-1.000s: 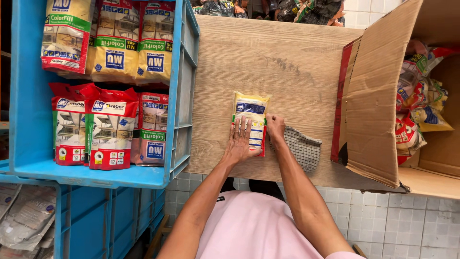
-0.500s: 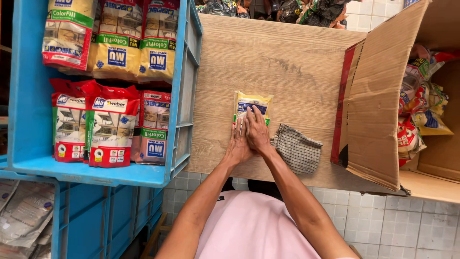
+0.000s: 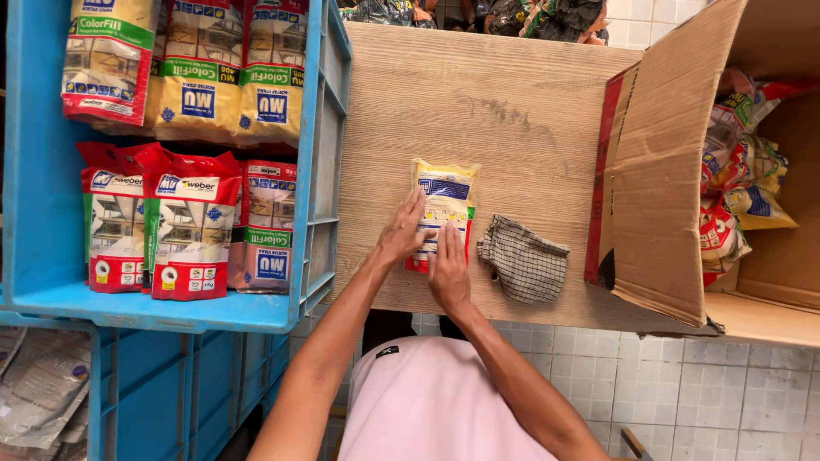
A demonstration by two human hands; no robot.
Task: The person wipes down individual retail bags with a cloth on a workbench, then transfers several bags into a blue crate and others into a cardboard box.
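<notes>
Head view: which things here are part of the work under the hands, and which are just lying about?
In hand:
yellow packet, flat on the wooden table
left hand and right hand, both pressing on it

Lying about:
checked cloth
blue crate of packets
open cardboard box

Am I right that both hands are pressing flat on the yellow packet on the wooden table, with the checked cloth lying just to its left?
Not quite: the head view shows the checked cloth lying to the right of the yellow packet. The left hand and right hand do press flat on it, on the wooden table.
</notes>
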